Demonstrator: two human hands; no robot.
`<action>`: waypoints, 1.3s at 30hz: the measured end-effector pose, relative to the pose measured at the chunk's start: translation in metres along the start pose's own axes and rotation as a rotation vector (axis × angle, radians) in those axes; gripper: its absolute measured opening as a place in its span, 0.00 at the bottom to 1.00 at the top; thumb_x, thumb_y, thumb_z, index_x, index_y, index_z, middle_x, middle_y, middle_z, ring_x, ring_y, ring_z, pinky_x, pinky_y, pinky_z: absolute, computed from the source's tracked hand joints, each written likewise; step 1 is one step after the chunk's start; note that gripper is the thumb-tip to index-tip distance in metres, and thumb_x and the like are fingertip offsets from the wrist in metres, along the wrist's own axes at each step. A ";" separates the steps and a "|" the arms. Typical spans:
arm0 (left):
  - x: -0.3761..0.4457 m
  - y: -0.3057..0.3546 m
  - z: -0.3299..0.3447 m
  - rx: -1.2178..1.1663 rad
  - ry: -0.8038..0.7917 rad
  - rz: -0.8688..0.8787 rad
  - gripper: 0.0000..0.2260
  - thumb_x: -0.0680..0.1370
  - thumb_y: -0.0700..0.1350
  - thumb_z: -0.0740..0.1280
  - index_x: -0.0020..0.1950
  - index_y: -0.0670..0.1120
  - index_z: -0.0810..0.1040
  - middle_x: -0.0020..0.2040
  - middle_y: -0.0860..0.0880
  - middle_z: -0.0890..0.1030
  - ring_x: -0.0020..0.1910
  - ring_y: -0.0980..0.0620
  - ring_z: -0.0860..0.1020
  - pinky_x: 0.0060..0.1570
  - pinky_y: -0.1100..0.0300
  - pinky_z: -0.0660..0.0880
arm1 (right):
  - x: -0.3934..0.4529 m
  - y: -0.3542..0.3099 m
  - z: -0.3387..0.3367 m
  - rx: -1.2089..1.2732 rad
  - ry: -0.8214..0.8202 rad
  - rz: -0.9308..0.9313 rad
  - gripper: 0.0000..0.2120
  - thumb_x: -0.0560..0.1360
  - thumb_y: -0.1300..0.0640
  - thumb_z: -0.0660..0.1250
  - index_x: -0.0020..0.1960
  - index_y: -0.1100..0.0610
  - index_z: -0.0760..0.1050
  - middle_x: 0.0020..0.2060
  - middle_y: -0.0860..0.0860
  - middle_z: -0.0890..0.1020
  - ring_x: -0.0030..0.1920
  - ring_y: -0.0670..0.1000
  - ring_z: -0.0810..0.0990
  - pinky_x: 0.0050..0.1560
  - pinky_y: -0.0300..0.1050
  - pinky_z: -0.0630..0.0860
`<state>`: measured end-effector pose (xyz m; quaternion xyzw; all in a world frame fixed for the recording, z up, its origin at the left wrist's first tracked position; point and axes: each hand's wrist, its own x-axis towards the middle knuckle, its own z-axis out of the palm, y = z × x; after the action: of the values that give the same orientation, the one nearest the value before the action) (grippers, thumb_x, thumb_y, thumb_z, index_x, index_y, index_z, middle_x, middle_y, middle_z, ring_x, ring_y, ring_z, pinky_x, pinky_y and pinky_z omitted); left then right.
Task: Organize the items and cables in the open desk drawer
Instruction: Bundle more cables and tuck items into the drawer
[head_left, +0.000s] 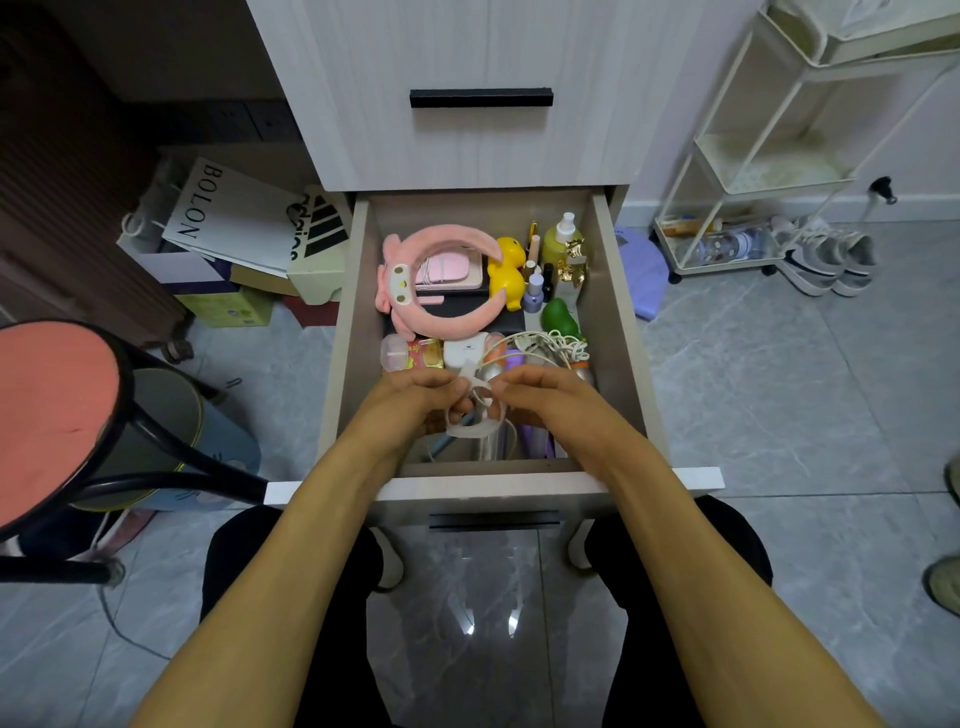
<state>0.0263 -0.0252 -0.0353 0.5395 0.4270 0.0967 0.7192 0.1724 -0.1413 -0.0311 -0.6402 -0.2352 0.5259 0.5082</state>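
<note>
Here, both hands over the near part of the open drawer (358, 270). Left hand (415, 397) and right hand (540, 397) close together, fingers pinched on one white cable (470, 428), a loop of it hanging below the fingers. More tangled white cables (550, 345) just behind the hands. Farther back, pink headband (441, 283) beside yellow duck (506, 273), small bottles (558, 241) at the right wall.

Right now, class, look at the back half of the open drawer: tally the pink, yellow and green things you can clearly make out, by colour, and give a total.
Pink: 2, the plush headband and the pink case inside its ring
Yellow: 1, the duck toy
Green: 1, the rounded green toy
Total: 4
</note>
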 end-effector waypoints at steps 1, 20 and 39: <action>0.000 0.000 0.001 -0.011 -0.003 -0.004 0.06 0.78 0.38 0.68 0.46 0.43 0.85 0.41 0.44 0.83 0.40 0.51 0.80 0.48 0.57 0.79 | 0.000 0.000 0.000 -0.022 0.004 -0.003 0.06 0.76 0.59 0.68 0.46 0.61 0.83 0.44 0.59 0.84 0.49 0.54 0.82 0.61 0.48 0.77; -0.002 0.000 0.004 -0.044 -0.018 0.119 0.04 0.78 0.38 0.67 0.48 0.41 0.82 0.37 0.45 0.83 0.40 0.50 0.81 0.55 0.48 0.78 | 0.008 0.004 -0.002 -0.139 0.141 0.065 0.04 0.72 0.61 0.71 0.40 0.59 0.84 0.42 0.59 0.85 0.45 0.52 0.81 0.61 0.56 0.77; -0.001 0.000 0.006 0.125 -0.088 0.014 0.03 0.77 0.36 0.69 0.46 0.42 0.82 0.39 0.49 0.83 0.36 0.54 0.80 0.36 0.62 0.78 | 0.009 0.003 0.001 -0.041 0.091 0.116 0.15 0.71 0.52 0.69 0.48 0.62 0.83 0.45 0.60 0.85 0.48 0.55 0.82 0.63 0.60 0.74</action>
<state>0.0298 -0.0305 -0.0345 0.5900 0.3963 0.0513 0.7016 0.1737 -0.1340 -0.0372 -0.6863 -0.1851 0.5197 0.4739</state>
